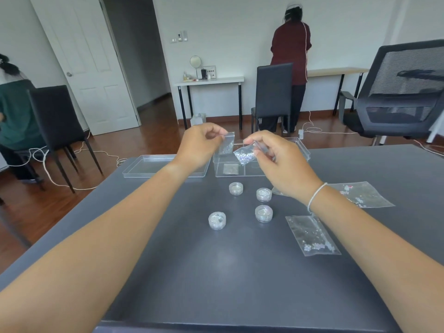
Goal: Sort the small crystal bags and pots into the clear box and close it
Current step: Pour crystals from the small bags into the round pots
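Room: white walls, wood floor, white door at upper left; a person stands back-turned at a far desk at upper centre, another is cut off by the left edge.
Table (240, 272): dark grey, fills the lower frame; its near edge is cut off at the bottom.
Box (242, 173): clear, open, at centre behind the hands; its far wall is partly hidden by the right hand.
Lid (149, 167): clear, flat on the table just left of the box.
Bag in box (230, 168): small, lying on the box floor; contents too faint to make out.
Left hand (199, 146): fingers pinching the top of a small bag (227, 146) that hangs over the box.
Right hand (276, 159): fingertips pinched on a second bag (245, 155) of glittery crystals, above the box; the grip point is partly hidden by the fingers.
Pots (263, 194): four clear round ones on the table in front of the box, apart from each other.
Loose bags: one (312, 235) at lower right, one (360, 194) at right, partly hidden by the right wrist.
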{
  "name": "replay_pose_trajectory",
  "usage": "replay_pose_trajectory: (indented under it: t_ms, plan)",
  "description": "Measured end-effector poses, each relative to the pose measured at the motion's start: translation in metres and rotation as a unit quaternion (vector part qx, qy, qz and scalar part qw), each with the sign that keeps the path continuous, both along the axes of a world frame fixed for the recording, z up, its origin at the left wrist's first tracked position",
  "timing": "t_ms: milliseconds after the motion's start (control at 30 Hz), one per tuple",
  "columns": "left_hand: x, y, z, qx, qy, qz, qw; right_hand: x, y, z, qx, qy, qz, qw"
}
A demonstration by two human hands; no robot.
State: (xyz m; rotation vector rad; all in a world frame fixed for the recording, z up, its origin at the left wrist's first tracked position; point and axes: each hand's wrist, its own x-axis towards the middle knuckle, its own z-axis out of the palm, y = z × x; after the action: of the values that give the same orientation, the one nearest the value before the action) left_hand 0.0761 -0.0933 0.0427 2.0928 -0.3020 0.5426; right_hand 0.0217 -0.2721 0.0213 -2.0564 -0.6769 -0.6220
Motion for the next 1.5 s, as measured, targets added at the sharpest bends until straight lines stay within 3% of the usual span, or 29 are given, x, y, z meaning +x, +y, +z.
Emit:
replay_pose_trajectory:
  t_ms: [400, 633, 933, 1200, 1333, 1500]
  plan:
    - [0.030, -0.002, -0.020, 0.125, 0.086, 0.030, 0.988, 0.000, 0.001, 0.001, -0.012, -0.011, -0.015, 1.000]
    - [0.029, 0.001, -0.024, 0.154, 0.072, 0.041, 0.985, 0.002, 0.000, 0.000, -0.015, -0.008, -0.016, 1.000]
    - [-0.012, 0.010, -0.033, 0.112, -0.009, 0.027, 0.993, 0.008, -0.002, -0.005, -0.005, -0.009, -0.011, 1.000]
    - [-0.065, 0.030, -0.029, 0.058, 0.051, -0.067, 0.995, 0.020, 0.000, -0.008, 0.001, 0.012, -0.051, 0.999]
    - [-0.090, 0.040, -0.031, 0.080, 0.101, -0.163, 0.978, 0.033, 0.012, -0.002, -0.009, 0.013, -0.084, 0.996]
    - [-0.101, 0.042, -0.033, 0.114, 0.129, -0.213, 0.962, 0.050, 0.029, 0.007, -0.060, 0.031, -0.102, 0.992]
